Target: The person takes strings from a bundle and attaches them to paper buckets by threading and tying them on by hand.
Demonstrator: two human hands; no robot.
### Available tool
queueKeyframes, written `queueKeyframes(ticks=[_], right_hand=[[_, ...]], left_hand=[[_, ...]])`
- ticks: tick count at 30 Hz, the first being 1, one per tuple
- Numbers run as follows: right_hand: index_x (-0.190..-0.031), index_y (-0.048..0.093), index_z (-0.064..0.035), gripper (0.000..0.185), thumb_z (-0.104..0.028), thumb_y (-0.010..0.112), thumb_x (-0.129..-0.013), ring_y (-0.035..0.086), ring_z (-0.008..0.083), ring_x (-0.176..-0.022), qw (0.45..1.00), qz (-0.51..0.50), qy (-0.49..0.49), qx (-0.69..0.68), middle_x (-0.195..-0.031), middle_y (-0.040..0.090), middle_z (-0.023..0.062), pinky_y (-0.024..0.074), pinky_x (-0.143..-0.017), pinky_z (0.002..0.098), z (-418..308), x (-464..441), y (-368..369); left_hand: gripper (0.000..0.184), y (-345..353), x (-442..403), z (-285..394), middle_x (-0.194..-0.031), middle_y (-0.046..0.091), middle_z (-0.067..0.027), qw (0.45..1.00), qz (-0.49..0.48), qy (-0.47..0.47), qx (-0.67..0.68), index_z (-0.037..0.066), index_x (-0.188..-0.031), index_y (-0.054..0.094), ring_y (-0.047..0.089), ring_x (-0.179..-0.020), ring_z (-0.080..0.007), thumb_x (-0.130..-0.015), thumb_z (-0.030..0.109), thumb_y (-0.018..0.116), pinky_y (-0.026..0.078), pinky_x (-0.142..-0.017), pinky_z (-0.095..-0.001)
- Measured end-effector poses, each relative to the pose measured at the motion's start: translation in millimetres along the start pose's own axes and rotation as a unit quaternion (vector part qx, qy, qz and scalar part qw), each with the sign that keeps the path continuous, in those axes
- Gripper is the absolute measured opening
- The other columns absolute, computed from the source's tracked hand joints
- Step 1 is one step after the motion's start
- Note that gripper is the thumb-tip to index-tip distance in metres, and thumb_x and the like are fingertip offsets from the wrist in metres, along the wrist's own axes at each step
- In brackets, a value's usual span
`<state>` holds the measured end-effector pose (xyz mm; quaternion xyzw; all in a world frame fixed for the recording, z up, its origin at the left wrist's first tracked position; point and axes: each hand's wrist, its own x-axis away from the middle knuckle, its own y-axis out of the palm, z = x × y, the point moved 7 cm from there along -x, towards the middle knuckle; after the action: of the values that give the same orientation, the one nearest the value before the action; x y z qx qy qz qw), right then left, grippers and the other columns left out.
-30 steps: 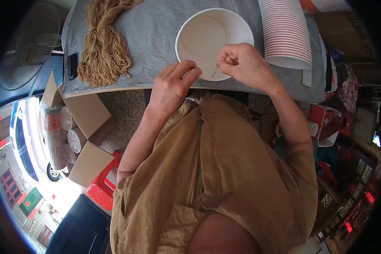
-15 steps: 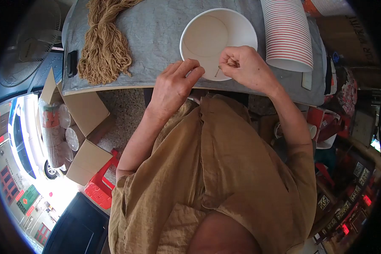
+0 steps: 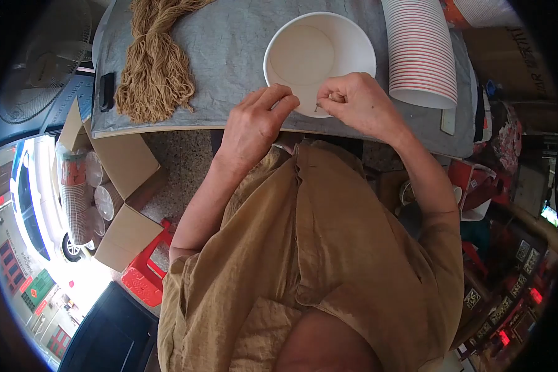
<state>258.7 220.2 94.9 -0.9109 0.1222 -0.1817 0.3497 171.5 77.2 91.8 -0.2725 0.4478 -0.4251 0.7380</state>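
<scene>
A large white paper tub (image 3: 353, 53) lies open side up near the table's front edge, its inside in view. At its lower left rim is my left hand (image 3: 254, 124), thumb and fingers pinched together; whatever they hold is too small to name. My right hand (image 3: 353, 102) is closed over the tub's lower right part. A short, thin dark strand (image 3: 317, 108) hangs from its pinched fingertips. To the left, a bundle of tan yarn (image 3: 152, 80) rests on the grey table cover (image 3: 229, 56).
Stacked red-striped paper cups (image 3: 420, 53) lie right of the tub. A small black object (image 3: 107, 92) sits at the table's left edge. Below left are an open cardboard box (image 3: 127, 164) and a red plastic stool (image 3: 144, 279). A fan (image 3: 43, 68) stands at upper left.
The tub has shifted slightly right since the first frame. My right hand has moved a little down and its fingertips point further left. My left hand has barely moved.
</scene>
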Motion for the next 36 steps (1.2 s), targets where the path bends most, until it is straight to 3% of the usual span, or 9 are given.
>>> queueKeyframes(ticks=[3, 6, 9, 15, 18, 21, 25, 34, 36], right_hand=[[-0.08, 0.07, -0.002, 0.016, -0.017, 0.066, -0.084, 0.064, 0.0347, -0.065, 0.998, 0.026, -0.046, 0.047, -0.068, 0.064, 0.0171, 0.0491, -0.063, 0.0441, -11, 3, -5], [-0.094, 0.072, -0.0004, 0.017, -0.014, 0.063, -0.09, 0.061, 0.0261, -0.055, 0.992, 0.021, -0.081, 0.094, -0.067, 0.062, 0.0178, 0.0482, -0.058, 0.0377, -13, 1, -8], [-0.081, 0.07, -0.0028, 0.022, -0.02, 0.061, -0.09, 0.063, 0.0406, -0.072, 0.991, 0.042, -0.075, 0.1, -0.074, 0.064, 0.0207, 0.0493, -0.067, 0.049, -15, -2, -13], [-0.081, 0.071, -0.003, 0.022, -0.02, 0.06, -0.091, 0.064, 0.0422, -0.076, 0.99, 0.059, -0.08, 0.101, -0.079, 0.066, 0.0217, 0.0502, -0.067, 0.0489, -11, -6, -14], [-0.112, 0.068, -0.0017, 0.022, -0.016, 0.06, -0.096, 0.061, 0.0167, -0.056, 0.992, 0.075, -0.096, 0.029, -0.069, 0.066, 0.0119, 0.0473, -0.055, 0.0329, -6, -2, -17], [-0.124, 0.06, -0.0018, 0.028, -0.014, 0.06, -0.098, 0.052, 0.0061, -0.053, 0.984, 0.074, -0.059, -0.149, -0.072, 0.068, 0.006, 0.0427, -0.049, 0.0243, -1, 10, -26], [-0.115, 0.062, 0.0019, 0.03, -0.015, 0.07, -0.092, 0.051, 0.0033, -0.053, 0.923, 0.234, 0.032, -0.303, -0.074, 0.07, 0.0055, 0.0381, -0.045, 0.0196, 30, 38, -25], [-0.092, 0.071, 0.0014, 0.016, -0.015, 0.073, -0.09, 0.048, 0.0045, -0.05, 0.842, 0.166, 0.085, -0.506, -0.067, 0.063, 0.0028, 0.0341, -0.044, 0.0208, 55, 17, 49], [-0.09, 0.071, 0.001, 0.015, -0.014, 0.072, -0.09, 0.048, 0.0044, -0.05, 0.822, 0.157, 0.085, -0.54, -0.067, 0.063, 0.0028, 0.0342, -0.044, 0.0208, 62, 10, 58]], left_hand=[[0.022, -1, -3, -4, -0.1, 0.065, -0.004, 1.0, -0.002, -0.024, 0.017, 0.009, -0.098, 0.065, 0.068, -0.088, -0.0261, -0.078, 0.0, 0.065, 0.057, -0.072, -0.0395], [0.019, -3, -11, -8, -0.1, 0.066, -0.0045, 0.998, -0.005, -0.048, 0.034, 0.009, -0.099, 0.065, 0.068, -0.086, -0.0279, -0.082, 0.003, 0.064, 0.057, -0.069, -0.0418], [0.016, -5, -21, -3, -0.104, 0.067, -0.006, 0.993, -0.019, -0.065, 0.094, 0.007, -0.102, 0.067, 0.069, -0.086, -0.0317, -0.086, 0.004, 0.067, 0.056, -0.072, -0.0418], [0.019, 10, -32, 1, -0.106, 0.068, -0.0113, 0.986, -0.079, -0.056, 0.136, 0.004, -0.107, 0.067, 0.068, -0.087, -0.0349, -0.089, 0.001, 0.062, 0.056, -0.074, -0.0418], [0.022, 13, -34, -3, -0.102, 0.069, -0.0123, 0.985, -0.069, -0.061, 0.147, 0.003, -0.108, 0.067, 0.069, -0.085, -0.0327, -0.089, -0.003, 0.059, 0.056, -0.073, -0.0399], [0.025, 14, -36, -6, -0.098, 0.069, -0.0125, 0.981, -0.061, -0.077, 0.169, 0.003, -0.109, 0.067, 0.07, -0.08, -0.0281, -0.087, -0.006, 0.057, 0.056, -0.071, -0.0374], [0.025, 14, -38, -4, -0.095, 0.069, -0.0122, 0.98, -0.056, -0.093, 0.166, 0.003, -0.11, 0.067, 0.071, -0.074, -0.0232, -0.089, -0.006, 0.056, 0.055, -0.068, -0.0351], [0.022, 23, -37, 3, -0.1, 0.07, -0.012, 0.983, -0.049, -0.11, 0.139, 0.004, -0.111, 0.068, 0.071, -0.072, -0.0233, -0.093, -0.002, 0.057, 0.056, -0.064, -0.0351], [0.022, 23, -36, 2, -0.099, 0.069, -0.0115, 0.979, -0.055, -0.128, 0.147, 0.007, -0.108, 0.068, 0.069, -0.08, -0.0329, -0.09, 0.0, 0.058, 0.054, -0.066, -0.0439]])
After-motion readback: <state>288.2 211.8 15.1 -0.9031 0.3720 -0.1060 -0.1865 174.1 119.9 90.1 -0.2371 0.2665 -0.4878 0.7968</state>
